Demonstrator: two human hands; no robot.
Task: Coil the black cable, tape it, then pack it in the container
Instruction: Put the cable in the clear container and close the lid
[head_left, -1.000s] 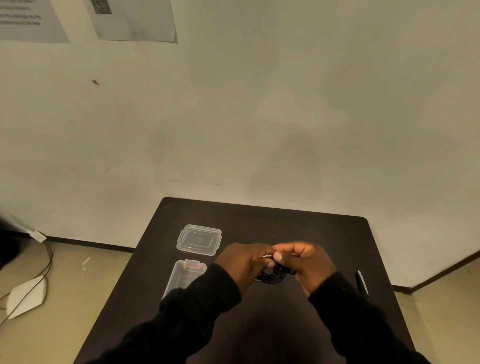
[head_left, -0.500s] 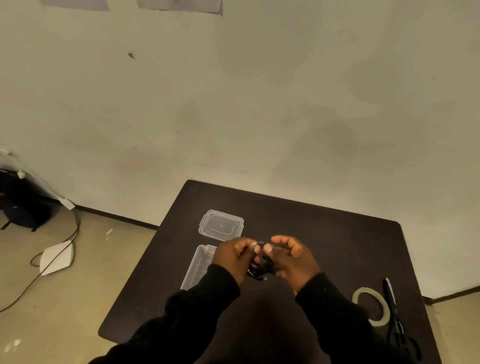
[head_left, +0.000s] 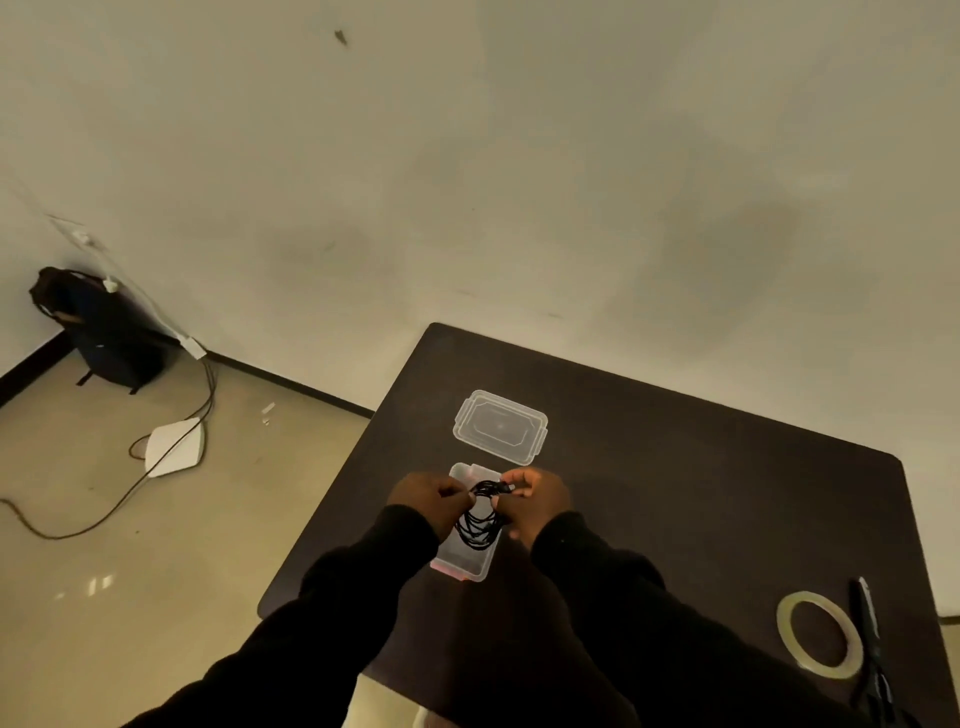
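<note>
1. Both hands have carried the coil leftward since half a second ago; it hung over bare wood to the right of the container then, and I now see it directly above the container. My view has also swung left and down, so more floor shows.
2. My left hand (head_left: 434, 500) has its grip closed on the left side of the black cable (head_left: 480, 517), fingers curled round the bundled loops.
3. My right hand (head_left: 535, 499) has its grip closed on the right side, thumb and forefinger pinching near the plug end at the top of the coil.
4. Several loops of the cable hang down between the two hands; whether they touch the container I cannot tell.
5. Under the hands the clear container (head_left: 464, 564) lies open on the dark surface (head_left: 701, 493), long side running from 12 to 6 o'clock, a reddish tint at its near rim.
6. At 12 o'clock from the container, just apart from it, its clear lid (head_left: 500, 426) lies flat.
7. At 4 o'clock from the hands, well apart, a roll of clear tape (head_left: 820, 635) lies flat near the surface's right edge, with black scissors (head_left: 868, 644) just beside it on the right.
8. At 9 o'clock, on the floor, a white flat device (head_left: 174, 447) sits with cords running to the wall; a dark bag (head_left: 98, 332) stands in the corner at 10 o'clock.
</note>
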